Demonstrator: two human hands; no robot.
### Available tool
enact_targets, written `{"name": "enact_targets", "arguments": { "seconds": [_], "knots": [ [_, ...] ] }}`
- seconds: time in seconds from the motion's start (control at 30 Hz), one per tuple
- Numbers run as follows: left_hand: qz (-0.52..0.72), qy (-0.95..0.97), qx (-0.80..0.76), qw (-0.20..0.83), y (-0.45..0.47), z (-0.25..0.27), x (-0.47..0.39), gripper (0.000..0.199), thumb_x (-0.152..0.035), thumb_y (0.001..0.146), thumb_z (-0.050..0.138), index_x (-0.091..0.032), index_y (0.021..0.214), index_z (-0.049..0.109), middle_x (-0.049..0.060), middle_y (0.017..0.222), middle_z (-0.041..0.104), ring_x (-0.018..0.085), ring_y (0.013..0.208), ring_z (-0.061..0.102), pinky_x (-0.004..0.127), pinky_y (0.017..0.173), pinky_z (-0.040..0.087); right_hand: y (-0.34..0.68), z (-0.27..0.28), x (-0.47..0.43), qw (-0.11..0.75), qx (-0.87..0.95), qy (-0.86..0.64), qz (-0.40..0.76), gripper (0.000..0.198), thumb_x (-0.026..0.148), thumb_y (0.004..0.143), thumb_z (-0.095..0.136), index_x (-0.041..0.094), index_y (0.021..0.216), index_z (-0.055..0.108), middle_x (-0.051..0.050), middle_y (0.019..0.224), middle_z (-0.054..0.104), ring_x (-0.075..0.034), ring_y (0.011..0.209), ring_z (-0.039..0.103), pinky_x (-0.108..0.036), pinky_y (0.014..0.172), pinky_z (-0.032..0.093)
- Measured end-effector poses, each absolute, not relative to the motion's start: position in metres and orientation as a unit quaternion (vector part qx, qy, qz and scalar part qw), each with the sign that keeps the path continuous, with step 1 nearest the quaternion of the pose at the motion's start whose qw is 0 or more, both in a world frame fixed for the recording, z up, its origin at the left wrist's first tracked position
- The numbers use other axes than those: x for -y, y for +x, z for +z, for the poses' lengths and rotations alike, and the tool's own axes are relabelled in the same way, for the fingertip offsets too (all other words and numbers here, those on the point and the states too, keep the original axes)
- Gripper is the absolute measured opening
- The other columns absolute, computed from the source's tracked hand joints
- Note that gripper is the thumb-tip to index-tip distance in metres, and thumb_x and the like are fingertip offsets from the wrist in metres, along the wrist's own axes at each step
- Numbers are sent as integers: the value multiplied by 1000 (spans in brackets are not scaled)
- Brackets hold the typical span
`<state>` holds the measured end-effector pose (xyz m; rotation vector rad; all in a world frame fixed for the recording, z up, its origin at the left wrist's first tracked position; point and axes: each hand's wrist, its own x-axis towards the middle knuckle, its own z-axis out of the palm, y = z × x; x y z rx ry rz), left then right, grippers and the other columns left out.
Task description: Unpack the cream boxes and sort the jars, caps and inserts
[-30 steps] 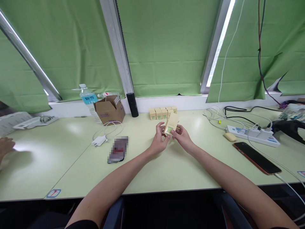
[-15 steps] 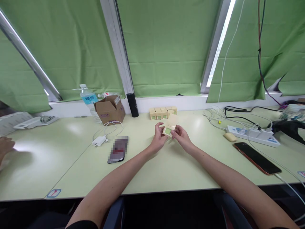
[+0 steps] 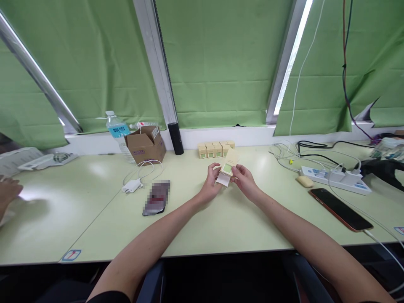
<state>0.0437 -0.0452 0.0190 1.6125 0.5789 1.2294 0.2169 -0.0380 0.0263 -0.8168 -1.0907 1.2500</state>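
Observation:
Between my hands is a small cream cardboard box [image 3: 227, 168] with a green patch on its face, tilted above the table. A pale flap sticks out at its near end, and a cream panel rises at the far end. My left hand [image 3: 211, 184] grips the left side with bent fingers. On the right edge, the thumb and fingers of my right hand [image 3: 246, 181] are closed. Just beyond, a group of similar small cream boxes [image 3: 214, 150] stands in rows near the wall.
To the left are an open brown carton [image 3: 148, 147], a water bottle [image 3: 118, 132], a black cylinder [image 3: 176, 139], a white charger [image 3: 131, 186] and a blurred phone [image 3: 157, 198]. A power strip [image 3: 334, 179], cables and a black phone [image 3: 341, 209] lie right. Another person's hand [image 3: 9, 191] is far left.
The box has tipped in my hands, and a pale flap now hangs open at its near end. My right hand has shifted slightly right. The small boxes behind stay put.

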Motion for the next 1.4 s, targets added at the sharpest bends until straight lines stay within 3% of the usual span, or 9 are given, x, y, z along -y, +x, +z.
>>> {"name": "enact_targets", "arguments": {
  "seconds": [0.17, 0.3, 0.43, 0.57, 0.8, 0.93, 1.03, 1.13, 1.4],
  "knots": [
    [532, 700, -323, 351, 41, 23, 47, 62, -27, 82, 73, -29, 134, 37, 12, 144, 50, 26, 118, 54, 41, 97, 41, 213, 28, 42, 598, 445, -351, 567, 56, 60, 63, 91, 22, 94, 63, 0, 81, 68, -14, 69, 59, -29, 58, 45],
    [534, 728, -335, 271, 40, 23, 47, 55, -27, 87, 69, -25, 134, 40, 14, 137, 56, 27, 117, 57, 42, 99, 41, 211, 29, 45, 590, 443, -352, 576, 58, 58, 62, 92, 23, 94, 59, -1, 82, 71, -15, 70, 62, -28, 56, 43],
    [532, 739, -317, 264, 39, 21, 49, 44, -28, 97, 55, -25, 138, 38, 14, 135, 62, 27, 122, 59, 42, 98, 44, 212, 30, 46, 592, 442, -359, 570, 61, 60, 63, 91, 23, 98, 57, -2, 86, 74, -14, 69, 62, -27, 55, 42],
    [509, 742, -349, 260, 38, 18, 51, 48, -24, 100, 47, -26, 146, 31, 13, 136, 65, 24, 110, 67, 38, 89, 49, 211, 30, 47, 586, 444, -363, 572, 64, 59, 62, 91, 23, 102, 56, -3, 95, 76, -14, 72, 63, -25, 54, 42],
    [517, 739, -373, 216, 38, 20, 47, 46, -26, 98, 54, -26, 141, 37, 11, 123, 70, 24, 111, 65, 38, 93, 47, 208, 27, 46, 559, 489, -341, 577, 63, 59, 65, 90, 23, 110, 66, -4, 97, 77, -14, 71, 63, -24, 53, 41],
    [516, 736, -362, 250, 38, 21, 48, 62, -25, 90, 66, -26, 144, 34, 11, 127, 67, 25, 115, 63, 38, 94, 46, 211, 27, 44, 564, 495, -348, 562, 66, 64, 65, 87, 21, 111, 67, -6, 94, 79, -17, 69, 66, -27, 56, 47],
    [493, 740, -335, 311, 40, 20, 51, 71, -27, 88, 70, -27, 147, 31, 12, 131, 65, 24, 111, 64, 36, 91, 48, 213, 28, 46, 568, 472, -354, 573, 70, 60, 66, 89, 23, 119, 64, -10, 114, 78, -24, 89, 74, -33, 71, 57],
    [498, 716, -311, 377, 42, 19, 51, 69, -31, 91, 67, -29, 148, 28, 12, 131, 65, 24, 110, 65, 35, 88, 50, 213, 31, 49, 570, 470, -356, 572, 67, 55, 67, 90, 22, 119, 66, -12, 128, 74, -28, 106, 73, -37, 84, 59],
    [546, 619, -229, 517, 35, 22, 37, 70, -37, 76, 82, -26, 133, 42, 10, 122, 69, 22, 103, 68, 33, 87, 52, 216, 34, 50, 564, 483, -369, 559, 63, 55, 65, 90, 20, 114, 72, -12, 122, 77, -31, 106, 74, -39, 85, 59]
  ]
}}
